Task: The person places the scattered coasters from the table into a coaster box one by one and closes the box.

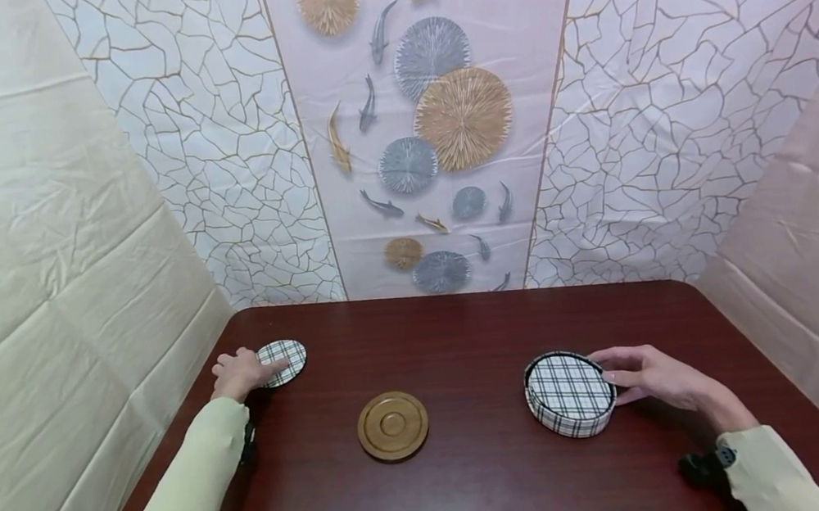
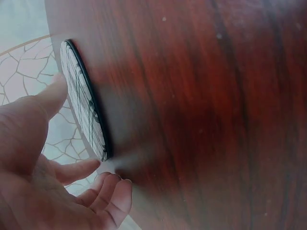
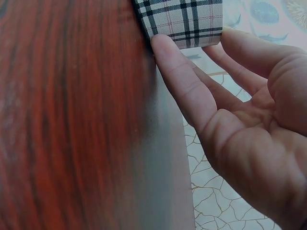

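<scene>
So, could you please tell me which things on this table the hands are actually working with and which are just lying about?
In hand:
- plaid coaster, under the fingers of the left hand
- round plaid box, touched at its side by the right hand

Lying about:
- wooden coaster, alone in the middle of the table
</scene>
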`<state>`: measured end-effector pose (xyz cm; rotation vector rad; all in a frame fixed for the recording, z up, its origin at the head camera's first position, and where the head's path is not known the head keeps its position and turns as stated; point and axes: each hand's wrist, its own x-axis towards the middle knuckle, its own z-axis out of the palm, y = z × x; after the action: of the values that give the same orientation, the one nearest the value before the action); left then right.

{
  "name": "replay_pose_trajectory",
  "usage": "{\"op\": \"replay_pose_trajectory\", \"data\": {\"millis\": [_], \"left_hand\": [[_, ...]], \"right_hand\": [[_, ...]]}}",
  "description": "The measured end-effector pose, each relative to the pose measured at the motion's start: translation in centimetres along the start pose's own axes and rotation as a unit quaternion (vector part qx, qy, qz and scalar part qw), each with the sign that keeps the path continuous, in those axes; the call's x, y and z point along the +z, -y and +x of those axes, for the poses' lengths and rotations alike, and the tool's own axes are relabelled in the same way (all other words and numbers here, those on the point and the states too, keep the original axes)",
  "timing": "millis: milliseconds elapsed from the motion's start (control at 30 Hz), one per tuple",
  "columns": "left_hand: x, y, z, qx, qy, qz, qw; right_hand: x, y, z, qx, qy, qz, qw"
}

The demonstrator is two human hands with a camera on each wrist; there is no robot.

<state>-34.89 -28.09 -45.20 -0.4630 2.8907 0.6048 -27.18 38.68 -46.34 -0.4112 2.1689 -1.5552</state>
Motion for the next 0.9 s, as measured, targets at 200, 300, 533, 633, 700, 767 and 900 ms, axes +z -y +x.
{"op": "replay_pose_trajectory", "data": {"millis": [200, 300, 533, 633, 700, 767, 900], "left_hand": [[-0.1, 0.1, -0.1, -0.014, 0.008, -0.005, 0.9999], [-0.2, 0.0, -0.2, -0.033, 0.007, -0.02, 0.9992], [-0.2, -0.6, 0.1, -0.064, -0.022, -0.052, 0.9964], [-0.1, -0.9, 0.3, -0.06, -0.032, -0.068, 0.9954], [0.0, -1.1, 0.3, -0.056, -0.035, -0.083, 0.9944], [0.1, -1.2, 0.2, -0.049, -0.033, -0.102, 0.9931], [0.2, -1.4, 0.1, -0.029, -0.032, -0.147, 0.9881]], "right_hand": [[0.2, 0.3, -0.1, 0.001, -0.001, 0.001, 1.0], [0.2, 0.4, -0.1, -0.001, 0.001, 0.003, 1.0], [0.2, 0.5, -0.1, 0.007, -0.002, -0.002, 1.0], [0.1, 0.4, -0.1, 0.011, -0.011, -0.006, 1.0], [0.1, 0.4, 0.0, 0.01, -0.011, -0.009, 1.0], [0.1, 0.4, -0.1, 0.011, -0.01, -0.008, 1.0], [0.1, 0.3, -0.1, 0.009, -0.007, -0.006, 1.0]]}}
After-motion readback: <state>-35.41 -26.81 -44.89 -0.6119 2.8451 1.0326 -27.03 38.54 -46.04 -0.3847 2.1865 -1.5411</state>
